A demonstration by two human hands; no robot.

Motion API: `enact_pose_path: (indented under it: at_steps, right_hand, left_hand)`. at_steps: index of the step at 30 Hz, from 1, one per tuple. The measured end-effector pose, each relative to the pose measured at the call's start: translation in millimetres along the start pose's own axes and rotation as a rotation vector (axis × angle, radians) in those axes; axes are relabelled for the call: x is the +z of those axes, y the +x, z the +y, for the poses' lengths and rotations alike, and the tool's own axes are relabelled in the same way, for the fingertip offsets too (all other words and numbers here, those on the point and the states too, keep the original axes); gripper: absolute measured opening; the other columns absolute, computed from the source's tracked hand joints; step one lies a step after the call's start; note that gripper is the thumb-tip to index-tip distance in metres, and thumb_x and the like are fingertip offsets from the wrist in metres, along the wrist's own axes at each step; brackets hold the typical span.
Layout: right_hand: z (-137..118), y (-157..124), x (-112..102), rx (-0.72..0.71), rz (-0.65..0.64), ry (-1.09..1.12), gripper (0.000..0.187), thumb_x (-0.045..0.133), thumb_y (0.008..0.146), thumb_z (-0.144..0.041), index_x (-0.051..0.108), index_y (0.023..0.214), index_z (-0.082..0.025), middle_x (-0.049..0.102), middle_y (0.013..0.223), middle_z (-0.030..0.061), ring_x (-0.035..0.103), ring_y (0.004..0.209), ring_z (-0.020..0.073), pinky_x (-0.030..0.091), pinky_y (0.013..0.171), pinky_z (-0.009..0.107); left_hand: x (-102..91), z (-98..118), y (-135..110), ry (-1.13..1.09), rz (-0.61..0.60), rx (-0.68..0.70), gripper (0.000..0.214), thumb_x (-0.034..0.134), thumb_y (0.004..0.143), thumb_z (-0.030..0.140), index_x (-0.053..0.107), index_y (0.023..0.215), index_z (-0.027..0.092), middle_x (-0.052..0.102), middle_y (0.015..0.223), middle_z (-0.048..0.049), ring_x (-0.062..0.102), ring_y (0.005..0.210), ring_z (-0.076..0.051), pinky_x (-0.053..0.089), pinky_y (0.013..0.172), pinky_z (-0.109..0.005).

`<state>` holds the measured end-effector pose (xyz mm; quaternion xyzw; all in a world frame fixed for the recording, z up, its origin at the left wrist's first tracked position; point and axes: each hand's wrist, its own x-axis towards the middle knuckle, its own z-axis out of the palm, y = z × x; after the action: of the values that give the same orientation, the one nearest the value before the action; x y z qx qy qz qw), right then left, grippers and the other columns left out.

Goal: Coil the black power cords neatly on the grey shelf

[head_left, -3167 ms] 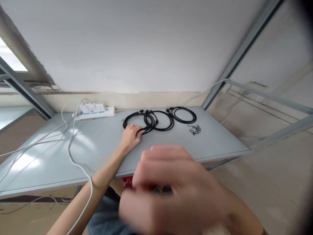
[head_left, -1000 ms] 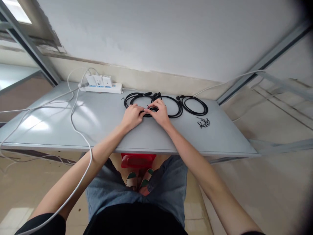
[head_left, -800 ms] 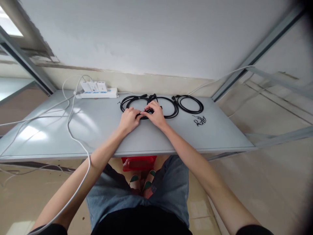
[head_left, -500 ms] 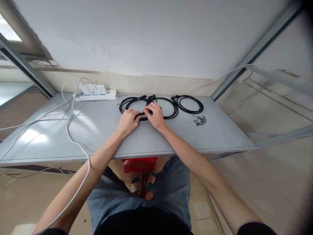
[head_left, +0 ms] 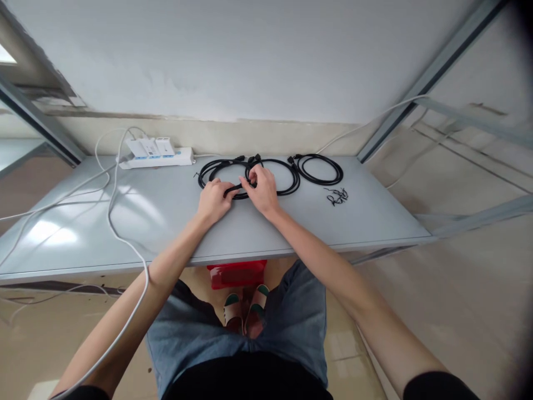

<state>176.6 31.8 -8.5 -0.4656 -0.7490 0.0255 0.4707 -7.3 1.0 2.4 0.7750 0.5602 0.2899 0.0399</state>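
Three coiled black cables lie in a row at the back of a grey table (head_left: 166, 233). My left hand (head_left: 211, 201) is closed on the near edge of the left coil (head_left: 210, 169). My right hand (head_left: 260, 191) pinches the same cable where the left coil overlaps the middle coil (head_left: 287, 178). The right coil (head_left: 320, 169) lies untouched, apart from both hands. A small heap of black twist ties (head_left: 338, 195) sits just in front of it.
A white power strip (head_left: 156, 157) with chargers stands at the back left. White cables (head_left: 112, 222) trail across the left half of the table and over my left arm. A red stool (head_left: 235, 273) and my feet show under the table. Metal frame bars (head_left: 420, 83) rise at right.
My right hand came away from the camera and settled on the cable beside my left hand. In the last second both hands stayed on the coil, fingers shifting slightly; the view tilted a little.
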Motion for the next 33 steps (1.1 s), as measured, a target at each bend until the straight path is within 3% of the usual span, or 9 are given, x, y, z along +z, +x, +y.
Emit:
enact_pose_path:
  at_steps: [9, 15, 19, 33]
  right_hand:
    - [-5, 1, -2, -0.08, -0.034, -0.053, 0.034, 0.048, 0.115, -0.04, 0.06, 0.088, -0.024, 0.065, 0.092, 0.0067, 0.058, 0.1, 0.027, 0.044, 0.091, 0.042]
    - [-6, 0, -2, -0.011, 0.052, -0.085, 0.031, 0.06, 0.108, -0.039, 0.053, 0.082, -0.024, 0.062, 0.085, 0.004, 0.057, 0.091, 0.0248, 0.044, 0.088, 0.039]
    - [-8, 0, -1, -0.02, 0.025, -0.074, 0.029, 0.063, 0.104, -0.03, 0.05, 0.079, -0.025, 0.06, 0.08, 0.002, 0.056, 0.087, 0.0231, 0.043, 0.088, 0.038]
    - [-10, 1, -3, -0.038, -0.034, -0.003, 0.028, 0.058, 0.101, -0.022, 0.047, 0.076, -0.026, 0.058, 0.079, 0.0022, 0.056, 0.084, 0.0223, 0.047, 0.083, 0.036]
  left_hand:
    - [-0.8, 4, -3, -0.031, 0.013, -0.016, 0.034, 0.056, 0.104, 0.039, 0.084, 0.11, 0.021, 0.071, 0.088, -0.0121, 0.066, 0.096, -0.031, 0.052, 0.087, -0.04]
    - [-5.7, 8, -3, 0.002, -0.008, -0.021, 0.032, 0.057, 0.104, 0.037, 0.083, 0.113, 0.02, 0.075, 0.097, -0.0128, 0.066, 0.103, -0.031, 0.053, 0.091, -0.041]
    - [-7.7, 10, -3, 0.04, -0.032, -0.015, 0.032, 0.057, 0.104, 0.036, 0.083, 0.112, 0.019, 0.076, 0.097, -0.0132, 0.067, 0.107, -0.032, 0.052, 0.093, -0.04]
    - [0.0, 1, -3, 0.043, -0.008, 0.011, 0.032, 0.055, 0.104, 0.04, 0.083, 0.104, 0.024, 0.074, 0.088, -0.0116, 0.07, 0.092, -0.03, 0.052, 0.082, -0.038]
